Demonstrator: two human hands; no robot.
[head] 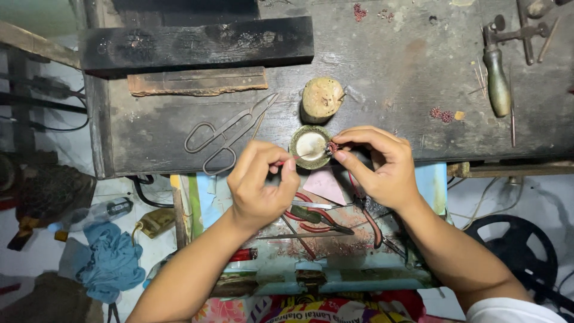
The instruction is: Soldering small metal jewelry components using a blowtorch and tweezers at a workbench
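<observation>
Over the near edge of the dark workbench (pixel 382 66), the right hand (pixel 382 164) pinches a small red beaded piece (pixel 332 146) above a round dish (pixel 310 146) holding something white. Left hand (pixel 260 182) grips a thin red-handled tool (pixel 286 161) pointing at the piece; scissors (pixel 230 133) lie left.

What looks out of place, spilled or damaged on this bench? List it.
Small reddish crumbs lie scattered on the dark, scarred wooden workbench: one cluster at the top edge, another beside the green-handled tool. The flat brown slab under the black block has a chipped, ragged lower edge. Nothing else stands out.
</observation>
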